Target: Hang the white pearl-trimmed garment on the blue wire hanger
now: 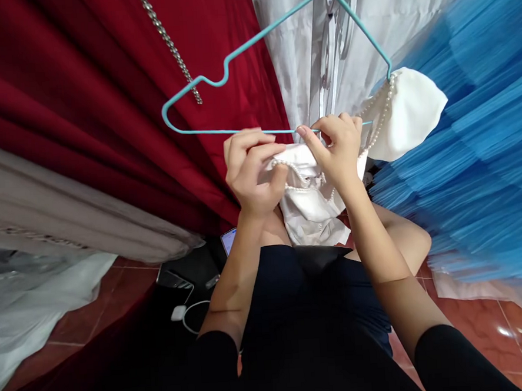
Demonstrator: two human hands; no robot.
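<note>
A light-blue hanger [251, 41] hangs in front of me. A white garment with pearl-bead trim [409, 115] is looped over the hanger's right end, and more of its cloth falls below the lower bar between my hands. My left hand [254, 169] is closed on the garment's pearl-edged part just under the bar, thumb and fingers pinching it. Close to the bar's middle, my right hand [340, 152] is closed, its thumb tip at the bar and its fingers curled behind. The hanger's left shoulder carries no cloth. What lies under my right fingers is partly hidden.
Red drapery [82, 94] with a beaded strip [169, 42] hangs to the left, and blue tulle [495, 116] to the right. White cloth [293, 40] hangs behind the hanger. A phone [229, 240] and a white charger [178, 312] lie at lower left, above the red tiled floor [476, 324].
</note>
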